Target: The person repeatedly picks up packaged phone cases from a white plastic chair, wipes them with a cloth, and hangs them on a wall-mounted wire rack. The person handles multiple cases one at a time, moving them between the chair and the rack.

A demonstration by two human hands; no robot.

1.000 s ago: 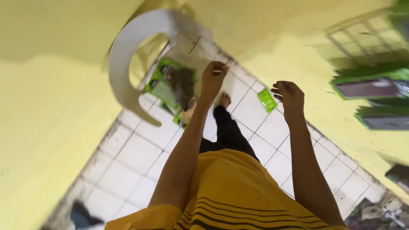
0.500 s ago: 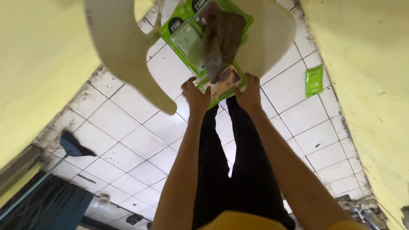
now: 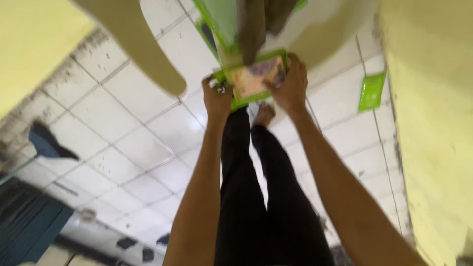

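Packet (image 3: pixel 253 79), green-edged flat one, sits at front edge of pale plastic chair (image 3: pixel 315 34), atop other green packets (image 3: pixel 221 19). Both hands on it: left hand (image 3: pixel 217 98) pinching left corner, right hand (image 3: pixel 291 88) clamped on right edge, thumb over top. Imo keep grip even both sides, lift flat so stack under doesn't slide off seat. Arms both stretched fwd & down, nearly straight, wrists close together. Bare foot (image 3: pixel 264 114) on white tile floor (image 3: pixel 123 133) just below. Another green packet (image 3: pixel 371 91) on floor nr yellow wall (image 3: pixel 433 123).
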